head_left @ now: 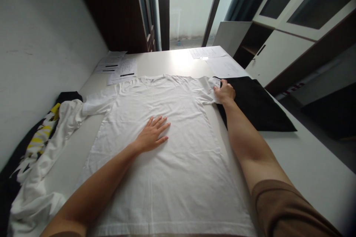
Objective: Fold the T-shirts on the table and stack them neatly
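Note:
A white T-shirt [172, 177] lies spread out on the white table, its collar toward the far end and its hem close to me. Flat on the middle of the shirt rests my left hand [152, 133], open with the fingers spread. My right hand [226, 92] grips the end of the shirt's right-side sleeve, fingers curled over the cloth. Under that sleeve end and hand is the edge of a flat black cloth piece [258, 105]. Small wrinkles run across the chest and near the shoulders.
Crumpled white cloth [41, 172] and a black, yellow and white patterned garment [41, 135] lie along the left wall. Printed papers [122, 68] are at the far left of the table [164, 61], more papers [222, 64] at the far right. Cabinets [280, 52] stand beyond the right edge.

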`<state>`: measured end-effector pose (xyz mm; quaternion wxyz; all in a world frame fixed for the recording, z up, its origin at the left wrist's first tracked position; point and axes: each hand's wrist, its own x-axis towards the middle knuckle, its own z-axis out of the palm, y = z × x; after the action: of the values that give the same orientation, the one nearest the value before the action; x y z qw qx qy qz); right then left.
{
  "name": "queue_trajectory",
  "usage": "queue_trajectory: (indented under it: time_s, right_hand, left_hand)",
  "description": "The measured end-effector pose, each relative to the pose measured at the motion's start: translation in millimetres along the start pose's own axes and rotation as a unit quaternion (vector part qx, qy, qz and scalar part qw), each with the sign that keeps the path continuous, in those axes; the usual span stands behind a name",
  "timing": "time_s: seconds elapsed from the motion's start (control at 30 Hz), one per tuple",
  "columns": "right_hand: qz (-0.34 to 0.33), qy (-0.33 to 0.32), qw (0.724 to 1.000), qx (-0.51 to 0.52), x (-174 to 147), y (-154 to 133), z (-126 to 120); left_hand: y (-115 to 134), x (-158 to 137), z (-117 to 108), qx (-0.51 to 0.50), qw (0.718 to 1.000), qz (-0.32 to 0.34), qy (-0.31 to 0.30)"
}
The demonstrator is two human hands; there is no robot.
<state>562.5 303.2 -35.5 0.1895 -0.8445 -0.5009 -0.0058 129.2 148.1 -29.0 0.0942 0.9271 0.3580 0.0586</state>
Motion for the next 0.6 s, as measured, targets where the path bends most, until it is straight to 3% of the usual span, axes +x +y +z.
queue_trajectory:
  time_s: [0.3, 0.43, 0.6]
  right_hand:
    - [0.015, 0.007, 0.999, -0.042, -12.5, -12.7, 1.3]
    - [0.023, -0.009, 0.999, -0.022, -11.4, -10.0, 0.5]
    - [0.000, 0.029, 0.999, 0.028, -10.4, -7.1, 1.1]
  left_hand:
    - [-1.8, 2.4, -1.3, -0.022, 1.000, -0.007, 0.012]
    - [-3.7, 3.3, -0.9, -0.030, 0.999, -0.008, 0.019]
    - [-4.4, 3.6, 0.1, -0.029, 0.999, -0.009, 0.019]
